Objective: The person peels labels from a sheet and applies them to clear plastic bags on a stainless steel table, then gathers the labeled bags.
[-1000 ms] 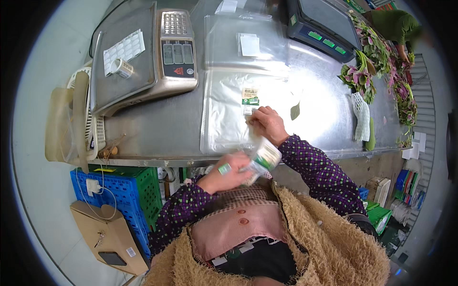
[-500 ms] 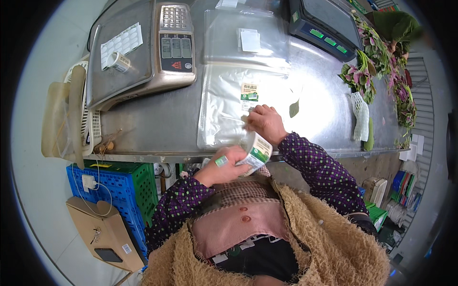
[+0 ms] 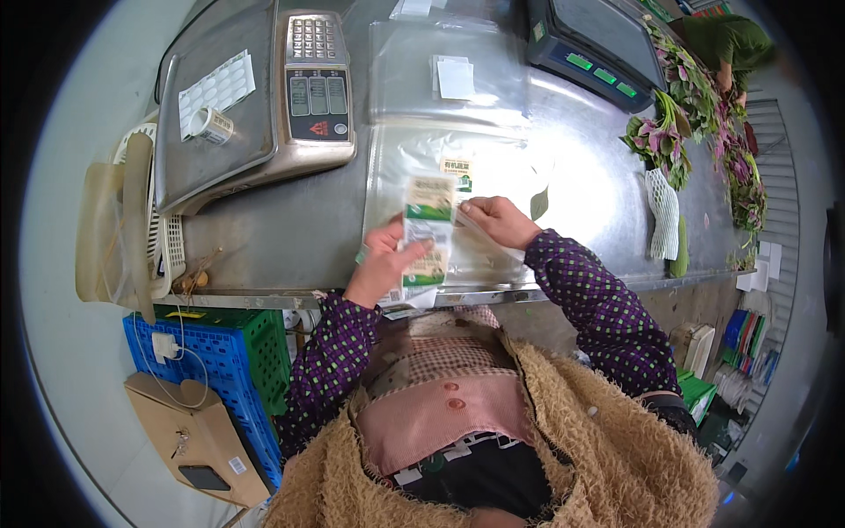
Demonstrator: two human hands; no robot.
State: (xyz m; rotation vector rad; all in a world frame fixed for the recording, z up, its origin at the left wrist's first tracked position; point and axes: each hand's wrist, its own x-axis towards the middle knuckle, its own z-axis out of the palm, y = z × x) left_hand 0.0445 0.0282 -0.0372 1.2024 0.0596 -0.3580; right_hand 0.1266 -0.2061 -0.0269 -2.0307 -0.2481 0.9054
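Note:
My left hand is closed round a roll of labels, printed beige, green and white, with a strip of it facing up. Just right of it, my right hand pinches the lifted edge of a clear plastic bag. The bag lies in a flat stack on the steel table. A beige and green label sits on the top bag, partly hidden behind the roll. To the right of that rests a single green leaf.
At the left stands a steel scale with a sticker sheet and a small label roll on its pan. A dark scale is far right, near purple-green leafy vegetables and a white foam net. Another person works beyond.
The label roll has turned upright and moved up and left with my left hand. My right hand has shifted slightly right from the label, and a bag edge now lifts at its fingers.

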